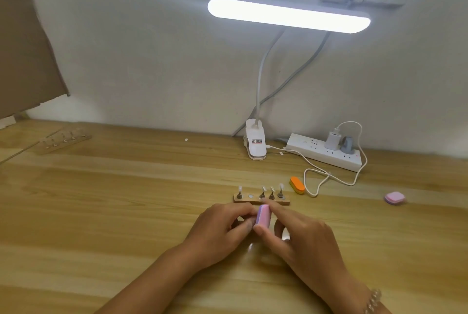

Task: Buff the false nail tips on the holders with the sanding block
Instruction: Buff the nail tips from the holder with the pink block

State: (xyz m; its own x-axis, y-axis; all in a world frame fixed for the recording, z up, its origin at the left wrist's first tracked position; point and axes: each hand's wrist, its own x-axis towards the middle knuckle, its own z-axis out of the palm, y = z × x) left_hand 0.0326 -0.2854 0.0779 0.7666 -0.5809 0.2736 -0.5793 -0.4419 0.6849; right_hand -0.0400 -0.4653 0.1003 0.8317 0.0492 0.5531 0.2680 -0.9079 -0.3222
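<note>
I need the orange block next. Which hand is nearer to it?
Right. The right hand, gripping the pink block, lies just below-left of the orange block; the left hand is farther left, beyond the pink block.

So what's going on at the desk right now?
A person grips the pink sanding block in the right hand, just in front of the wooden holder strip. The left hand curls its fingers against the block's other side; what they hold, if anything, is hidden. Four nail tips stand on the strip; one slot is empty.
</note>
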